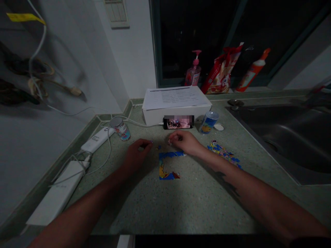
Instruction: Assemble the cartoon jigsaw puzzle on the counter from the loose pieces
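On the counter lies a partly joined jigsaw puzzle [162, 167], a blue and yellow border along its top, left side and bottom. My right hand [186, 142] is above its top edge, thumb and fingers pinching a small puzzle piece [169, 142]. To the left, my left hand [138, 151] is closed in a pinch, with a tiny bluish bit, seemingly a puzzle piece [151, 141], at the fingertips. One loose piece [158, 147] rests between the hands. Beyond my right forearm spreads a pile of loose puzzle pieces [224, 153], partly hidden by the arm.
A phone [178, 122] leans on a white box [155, 116] topped with papers. Right of it stand a blue can [209, 122] and a round lid [218, 127]. A jar [121, 128], power strips [60, 189] and cables line the left. A sink [284, 137] is at right.
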`<control>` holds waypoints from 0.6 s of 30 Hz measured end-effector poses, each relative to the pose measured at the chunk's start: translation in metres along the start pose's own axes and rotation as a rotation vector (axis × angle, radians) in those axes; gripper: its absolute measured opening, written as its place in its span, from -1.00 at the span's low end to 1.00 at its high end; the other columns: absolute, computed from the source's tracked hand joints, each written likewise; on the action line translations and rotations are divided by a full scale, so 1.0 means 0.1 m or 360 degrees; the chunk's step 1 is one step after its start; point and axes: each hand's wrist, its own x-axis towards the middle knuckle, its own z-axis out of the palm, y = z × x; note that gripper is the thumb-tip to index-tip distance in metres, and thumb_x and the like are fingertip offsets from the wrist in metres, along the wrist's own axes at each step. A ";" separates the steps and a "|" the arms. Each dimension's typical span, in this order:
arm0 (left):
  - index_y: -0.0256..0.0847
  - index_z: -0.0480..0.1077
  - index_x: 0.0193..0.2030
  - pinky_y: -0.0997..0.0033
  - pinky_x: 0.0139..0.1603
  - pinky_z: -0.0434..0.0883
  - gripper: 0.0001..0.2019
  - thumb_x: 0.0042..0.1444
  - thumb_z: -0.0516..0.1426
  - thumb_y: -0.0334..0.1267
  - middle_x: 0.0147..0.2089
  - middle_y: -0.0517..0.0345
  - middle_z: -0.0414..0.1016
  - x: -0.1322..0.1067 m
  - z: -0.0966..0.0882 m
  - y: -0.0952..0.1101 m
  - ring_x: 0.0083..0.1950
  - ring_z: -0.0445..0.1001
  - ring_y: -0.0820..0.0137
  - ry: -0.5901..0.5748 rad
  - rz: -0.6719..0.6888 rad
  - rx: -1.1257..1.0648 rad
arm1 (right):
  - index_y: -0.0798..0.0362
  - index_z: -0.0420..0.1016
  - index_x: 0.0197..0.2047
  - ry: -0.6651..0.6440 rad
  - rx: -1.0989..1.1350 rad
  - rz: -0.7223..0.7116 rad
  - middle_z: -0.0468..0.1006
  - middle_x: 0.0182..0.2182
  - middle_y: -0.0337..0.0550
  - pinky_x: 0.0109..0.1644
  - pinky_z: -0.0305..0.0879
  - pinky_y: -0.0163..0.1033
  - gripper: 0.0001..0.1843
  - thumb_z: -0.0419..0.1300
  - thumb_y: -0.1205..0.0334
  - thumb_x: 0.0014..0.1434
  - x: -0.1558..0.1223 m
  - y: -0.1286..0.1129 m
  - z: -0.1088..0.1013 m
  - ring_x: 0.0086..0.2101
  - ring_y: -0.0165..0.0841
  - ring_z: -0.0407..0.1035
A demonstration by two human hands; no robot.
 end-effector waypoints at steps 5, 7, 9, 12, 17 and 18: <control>-0.07 0.62 -0.24 0.03 0.04 0.59 -0.81 0.17 0.22 -0.07 -0.18 0.01 0.74 -0.08 0.07 0.08 -0.10 0.68 0.08 -0.0195 -0.0018 -0.0103 | 0.03 0.63 -0.17 0.0045 0.0171 -0.0025 0.73 -0.29 -0.10 -0.20 0.48 -0.15 -0.85 0.39 0.20 0.17 -0.24 -0.09 0.05 -0.30 -0.27 0.57; -0.05 0.63 -0.22 0.02 0.02 0.60 -0.81 0.20 0.22 -0.06 -0.18 0.01 0.74 -0.12 0.11 0.11 -0.10 0.69 0.08 -0.0288 -0.0018 -0.0168 | 0.02 0.64 -0.15 0.0048 0.0171 -0.0065 0.73 -0.29 -0.12 -0.18 0.48 -0.15 -0.83 0.40 0.18 0.18 -0.34 -0.12 0.12 -0.29 -0.27 0.57; -0.03 0.64 -0.23 0.03 0.01 0.61 -0.82 0.21 0.23 -0.06 -0.18 0.01 0.74 -0.16 0.14 0.14 -0.11 0.69 0.09 -0.0362 -0.0018 -0.0232 | 0.02 0.65 -0.15 0.0064 0.0140 -0.0108 0.72 -0.30 -0.15 -0.20 0.46 -0.18 -0.85 0.40 0.19 0.21 -0.41 -0.16 0.19 -0.30 -0.29 0.56; -0.03 0.64 -0.25 0.01 -0.01 0.62 -0.83 0.19 0.26 -0.05 -0.19 -0.01 0.75 -0.18 0.17 0.15 -0.11 0.70 0.07 -0.0417 -0.0033 -0.0312 | 0.02 0.66 -0.18 0.0096 0.0063 -0.0165 0.69 -0.34 -0.19 -0.23 0.41 -0.22 -0.92 0.37 0.25 0.23 -0.46 -0.20 0.28 -0.33 -0.32 0.52; -0.03 0.64 -0.28 0.03 -0.09 0.61 -0.83 0.17 0.27 -0.04 -0.23 0.01 0.74 -0.16 0.16 0.13 -0.14 0.69 0.07 -0.0434 -0.0079 -0.0350 | 0.02 0.66 -0.15 0.0107 -0.0024 -0.0220 0.68 -0.32 -0.17 -0.19 0.44 -0.20 -0.91 0.33 0.28 0.27 -0.50 -0.22 0.36 -0.31 -0.30 0.52; -0.03 0.63 -0.29 0.05 -0.10 0.61 -0.83 0.17 0.27 -0.04 -0.24 0.01 0.73 -0.15 0.15 0.13 -0.15 0.69 0.08 -0.0440 -0.0091 -0.0350 | 0.02 0.65 -0.13 0.0118 -0.0065 -0.0278 0.68 -0.28 -0.14 -0.14 0.47 -0.16 -0.90 0.33 0.28 0.27 -0.50 -0.22 0.36 -0.26 -0.28 0.54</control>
